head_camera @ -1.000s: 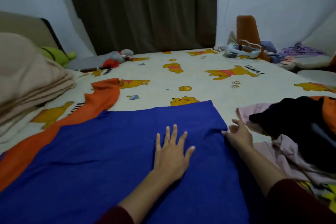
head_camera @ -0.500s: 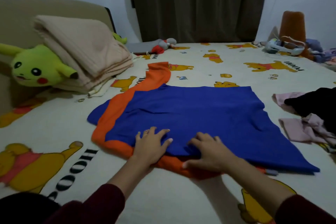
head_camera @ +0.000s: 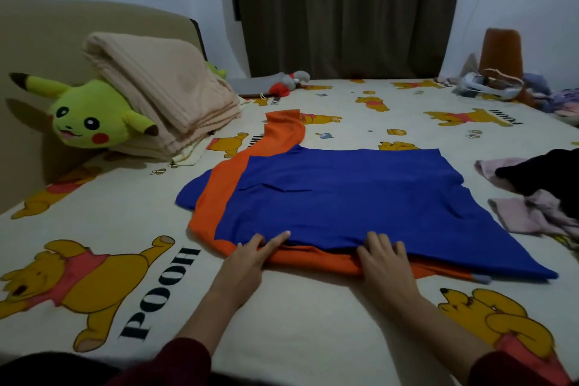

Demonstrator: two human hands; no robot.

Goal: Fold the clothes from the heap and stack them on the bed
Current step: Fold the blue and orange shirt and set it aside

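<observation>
Bedsheet (head_camera: pixel 313 323) printed with cartoon bears covers the bed; dark curtain (head_camera: pixel 344 9) behind. Blue-and-orange garment (head_camera: pixel 344 197) lies mid-bed, its near edge pinched by left hand (head_camera: pixel 247 260) and right hand (head_camera: pixel 387 263). Heap (head_camera: pixel 539 194) at right edge.

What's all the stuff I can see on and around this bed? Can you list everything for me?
Garment: one, blue and orange, spread flat mid-bed, near edge under both hands.
Heap of clothes: one, pink and black pieces, right edge of the bed.
Bedsheet: one, cream with yellow bear prints, covers the bed.
Folded blanket: one, beige, far left against the headboard.
Plush toy: one, yellow-green, left, in front of the blanket.
Small soft toy: one, grey and red, far side by the curtain.
Curtain: one, dark brown, back wall.
Clutter: several items, mixed colours, far right corner; too small to tell.
Left hand: on the garment's near edge.
Right hand: on the same edge.
</observation>
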